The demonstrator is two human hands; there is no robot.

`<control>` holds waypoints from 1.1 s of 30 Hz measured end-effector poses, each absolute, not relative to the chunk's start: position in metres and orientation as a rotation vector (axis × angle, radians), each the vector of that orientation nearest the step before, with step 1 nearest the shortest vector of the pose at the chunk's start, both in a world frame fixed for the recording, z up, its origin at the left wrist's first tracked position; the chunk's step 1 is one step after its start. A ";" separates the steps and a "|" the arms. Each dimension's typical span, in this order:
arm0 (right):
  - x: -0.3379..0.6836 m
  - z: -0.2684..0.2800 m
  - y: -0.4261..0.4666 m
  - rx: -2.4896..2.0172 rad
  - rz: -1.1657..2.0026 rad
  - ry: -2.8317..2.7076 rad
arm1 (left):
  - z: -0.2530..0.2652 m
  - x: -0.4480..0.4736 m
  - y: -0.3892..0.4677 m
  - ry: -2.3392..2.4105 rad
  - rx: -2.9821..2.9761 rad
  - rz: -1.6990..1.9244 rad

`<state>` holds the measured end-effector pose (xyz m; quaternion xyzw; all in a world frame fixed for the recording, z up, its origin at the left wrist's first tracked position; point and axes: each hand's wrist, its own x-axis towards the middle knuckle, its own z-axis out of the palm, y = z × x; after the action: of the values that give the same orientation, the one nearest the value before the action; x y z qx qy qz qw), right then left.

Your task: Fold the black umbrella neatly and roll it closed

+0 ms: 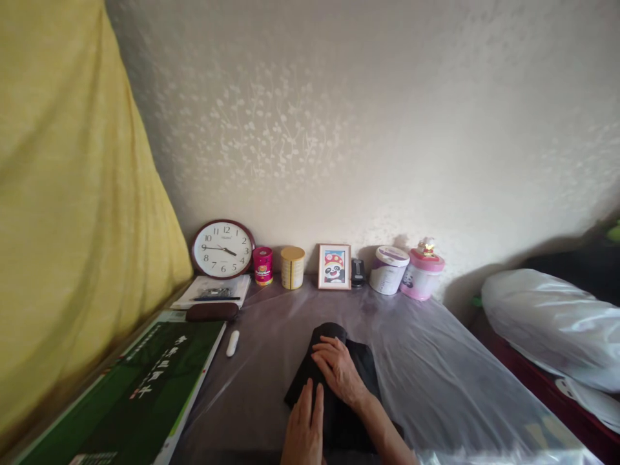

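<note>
With both hands, left and right, pressed open and flat on the black cloth, you risk it sliding on the bench's slick plastic sheet.

1. Left hand: enters from the bottom edge, palm down, flat. Fingers extended and held together, pointing away from the body. Wrist out of frame.
2. Right hand: palm down, laid flat, fingers slightly spread and angled toward the upper left. Grips nothing.
3. Right forearm: bare, runs from the lower right up to the wrist.
4. The right hand sits just ahead of the left; its heel lies close beside the left fingertips.
</note>
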<state>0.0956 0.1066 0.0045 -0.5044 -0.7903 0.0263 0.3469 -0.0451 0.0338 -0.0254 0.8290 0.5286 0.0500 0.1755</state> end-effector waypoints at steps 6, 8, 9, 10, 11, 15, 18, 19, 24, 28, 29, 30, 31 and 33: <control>0.128 -0.008 0.119 -1.547 -0.105 -1.699 | 0.010 -0.046 0.029 1.496 2.256 0.039; 0.152 -0.014 0.115 -1.636 -0.162 -1.514 | 0.007 -0.049 0.027 1.458 2.283 0.108; 0.163 -0.016 0.109 -1.691 -0.179 -1.438 | 0.002 -0.051 0.026 1.441 2.304 0.158; 0.173 -0.020 0.102 -1.755 -0.170 -1.379 | -0.004 -0.052 0.025 1.452 2.318 0.219; 0.181 -0.023 0.093 -1.826 -0.128 -1.339 | -0.011 -0.053 0.025 1.419 2.363 0.311; 0.194 -0.029 0.060 -2.003 0.181 -1.224 | -0.030 -0.057 0.024 1.375 2.413 0.473; 0.187 -0.023 0.048 -2.005 0.329 -1.210 | -0.029 -0.057 0.022 1.370 2.414 0.475; 0.184 -0.020 0.046 -1.994 0.346 -1.215 | -0.027 -0.057 0.022 1.387 2.415 0.472; 0.172 -0.009 0.044 -1.948 0.422 -1.152 | -0.010 -0.054 0.018 1.430 2.399 0.413; 0.163 -0.002 0.050 -1.793 0.589 -1.101 | 0.004 -0.054 0.016 1.435 2.390 0.347; 0.160 0.001 0.052 -1.749 0.613 -1.111 | 0.006 -0.054 0.015 1.442 2.390 0.334; 0.156 0.005 0.055 -1.706 0.627 -1.124 | 0.008 -0.054 0.015 1.448 2.390 0.325; 0.151 0.009 0.058 -1.666 0.635 -1.138 | 0.009 -0.054 0.015 1.451 2.389 0.316; 0.140 0.019 0.064 -1.605 0.638 -1.166 | 0.007 -0.053 0.015 1.451 2.385 0.310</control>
<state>0.1404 0.0644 0.0193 -0.6649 -0.4830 0.2645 0.5047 -0.0527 0.0150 0.0073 0.8373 0.5096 0.1089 0.1655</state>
